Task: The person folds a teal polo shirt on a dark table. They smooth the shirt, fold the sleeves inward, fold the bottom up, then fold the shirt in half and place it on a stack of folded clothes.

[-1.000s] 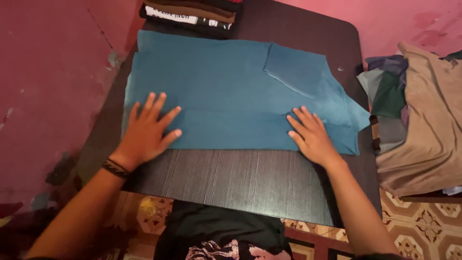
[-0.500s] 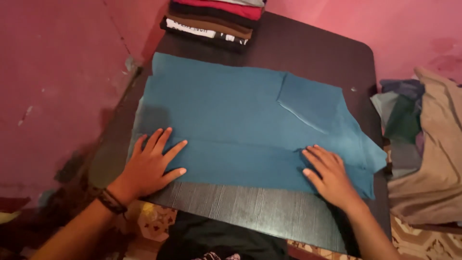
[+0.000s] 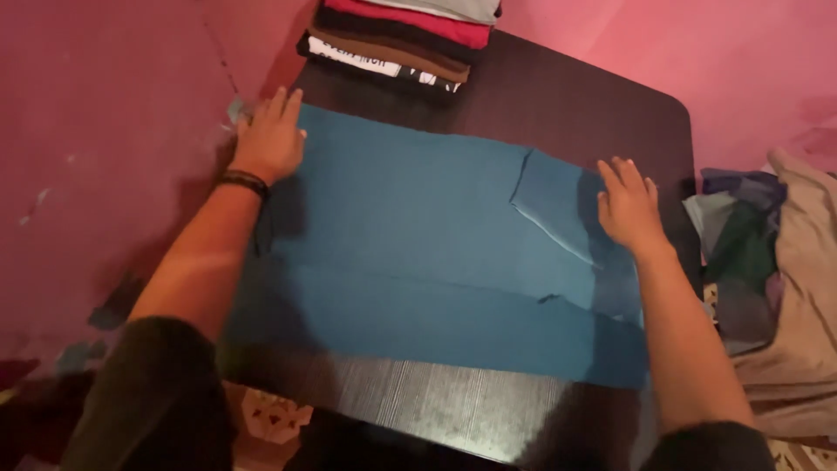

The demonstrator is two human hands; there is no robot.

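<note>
Teal shirt (image 3: 418,235) lies flat on the desk (image 3: 558,96); my left hand (image 3: 268,138) and right hand (image 3: 628,205) rest open on its far edge. Uneven pulling could skew the fold.

The dark table (image 3: 558,96) leaves a bare strip along its far edge, from the stack of folded clothes (image 3: 401,39) across to the right far corner, open to a hand from above. That stack blocks the far left corner, just beyond the teal shirt (image 3: 418,227). On the left, the pink wall (image 3: 105,131) runs close along the table edge, so there is little room to slip past there. On the right, a heap of loose garments (image 3: 767,262) crowds the table's side, possibly touching it. The near table edge lies bare between the two forearms.
</note>
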